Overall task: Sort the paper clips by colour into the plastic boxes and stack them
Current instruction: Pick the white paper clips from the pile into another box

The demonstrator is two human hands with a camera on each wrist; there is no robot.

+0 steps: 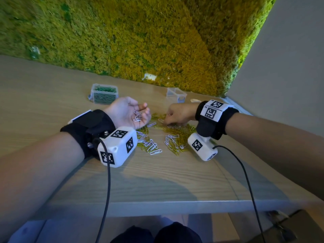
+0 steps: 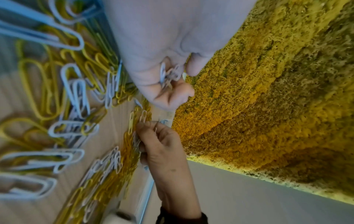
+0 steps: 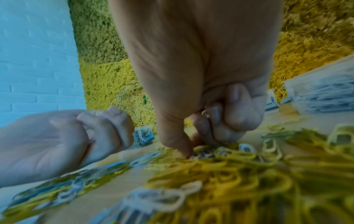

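Observation:
A loose pile of yellow and white paper clips [image 1: 175,137] lies on the wooden table [image 1: 157,181]. My left hand [image 1: 140,111] rests palm up at the pile's left edge. Its curled fingers cup several white paper clips [image 1: 137,117], which also show in the left wrist view [image 2: 168,75]. My right hand [image 1: 166,120] reaches into the far side of the pile, thumb and forefinger pinching a white clip [image 2: 143,116] among the yellow ones. A clear box of green clips [image 1: 104,93] stands behind the left hand. A second clear box [image 1: 176,94] stands behind the right hand; white clips seem to fill it [image 3: 321,98].
A moss wall [image 1: 140,41] rises straight behind the table, and a plain wall closes the right side. Cables hang from both wrist cameras over the table's near edge [image 1: 157,206]. A small pale scrap [image 1: 194,100] lies near the right box.

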